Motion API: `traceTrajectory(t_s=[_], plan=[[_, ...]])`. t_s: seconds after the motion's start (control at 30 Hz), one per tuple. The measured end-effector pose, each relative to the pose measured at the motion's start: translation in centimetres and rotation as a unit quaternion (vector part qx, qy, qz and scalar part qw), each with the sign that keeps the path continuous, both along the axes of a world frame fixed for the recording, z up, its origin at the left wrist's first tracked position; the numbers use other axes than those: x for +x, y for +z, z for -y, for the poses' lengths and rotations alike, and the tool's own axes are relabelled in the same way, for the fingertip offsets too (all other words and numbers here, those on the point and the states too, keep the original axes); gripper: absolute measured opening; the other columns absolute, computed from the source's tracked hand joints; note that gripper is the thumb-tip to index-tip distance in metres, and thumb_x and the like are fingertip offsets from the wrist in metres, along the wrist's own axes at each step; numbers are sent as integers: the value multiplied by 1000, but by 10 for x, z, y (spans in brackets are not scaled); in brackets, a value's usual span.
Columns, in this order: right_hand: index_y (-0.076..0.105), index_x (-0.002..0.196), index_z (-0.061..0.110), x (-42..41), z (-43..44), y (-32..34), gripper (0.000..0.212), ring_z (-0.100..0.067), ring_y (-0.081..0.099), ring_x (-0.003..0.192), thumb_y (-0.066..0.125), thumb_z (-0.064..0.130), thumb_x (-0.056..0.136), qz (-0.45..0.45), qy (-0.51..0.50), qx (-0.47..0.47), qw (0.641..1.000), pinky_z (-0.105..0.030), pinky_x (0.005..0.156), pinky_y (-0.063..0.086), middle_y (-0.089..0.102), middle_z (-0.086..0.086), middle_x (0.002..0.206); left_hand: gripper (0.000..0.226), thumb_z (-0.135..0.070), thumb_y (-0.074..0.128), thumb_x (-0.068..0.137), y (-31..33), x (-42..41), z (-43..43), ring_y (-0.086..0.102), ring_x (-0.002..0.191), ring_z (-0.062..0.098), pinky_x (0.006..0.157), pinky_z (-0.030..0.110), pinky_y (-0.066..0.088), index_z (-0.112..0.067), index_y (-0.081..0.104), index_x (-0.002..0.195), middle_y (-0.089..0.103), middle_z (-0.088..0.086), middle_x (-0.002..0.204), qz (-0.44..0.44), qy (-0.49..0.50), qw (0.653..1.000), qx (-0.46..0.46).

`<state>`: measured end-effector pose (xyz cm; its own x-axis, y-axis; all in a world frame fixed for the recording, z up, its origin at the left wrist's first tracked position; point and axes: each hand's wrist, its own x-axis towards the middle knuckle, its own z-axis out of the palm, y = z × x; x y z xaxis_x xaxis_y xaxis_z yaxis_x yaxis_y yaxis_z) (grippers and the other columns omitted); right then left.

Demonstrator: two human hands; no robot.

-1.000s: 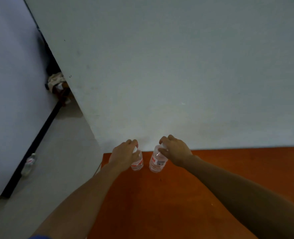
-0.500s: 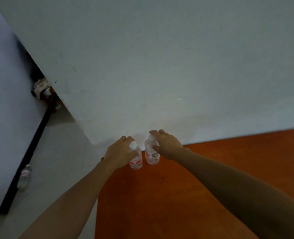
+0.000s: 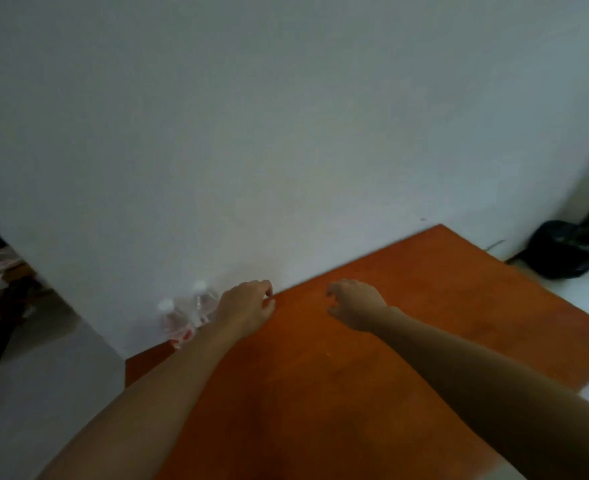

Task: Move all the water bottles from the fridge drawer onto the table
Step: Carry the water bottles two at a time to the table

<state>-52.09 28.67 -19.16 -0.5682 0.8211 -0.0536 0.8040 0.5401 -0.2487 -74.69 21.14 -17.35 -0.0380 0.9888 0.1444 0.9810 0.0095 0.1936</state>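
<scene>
Both hands are empty, fingers loosely curled: left hand just beside the two water bottles standing at the table corner by the wall. A careless forearm swing could probably knock them off.

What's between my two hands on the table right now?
Nothing: in the head view only bare orange table shows between the left hand and right hand. Both bottles stand left of the left hand.
</scene>
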Motion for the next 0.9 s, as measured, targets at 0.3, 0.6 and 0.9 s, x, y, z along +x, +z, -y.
traceTrajectory(t_s=[0.3, 0.6, 0.9], plan=[[58, 119, 24, 322, 118, 4, 31, -16, 58, 94, 57, 38, 91, 3, -265, 9, 964, -28, 73, 48, 62, 0, 111, 25, -37, 53, 91, -14, 315, 7, 61, 91, 25, 71, 33, 48, -19, 60, 107, 66, 6, 102, -2, -261, 964, -54], [56, 124, 27, 604, 226, 15, 38, -22, 59, 104, 56, 43, 89, 2, -522, 21, 853, -35, 85, 49, 63, 0, 119, 23, -40, 56, 91, -8, 631, 9, 61, 77, 10, 72, 32, 57, -24, 60, 107, 63, -5, 89, 14, -488, 870, -60], [61, 118, 25, 810, 234, 18, 35, -22, 61, 101, 58, 43, 87, 24, -655, 15, 755, -32, 77, 45, 64, -1, 115, 20, -47, 56, 86, -17, 897, -51, 54, 76, 13, 67, 31, 49, -31, 57, 99, 65, -5, 90, -27, -599, 799, -49]])
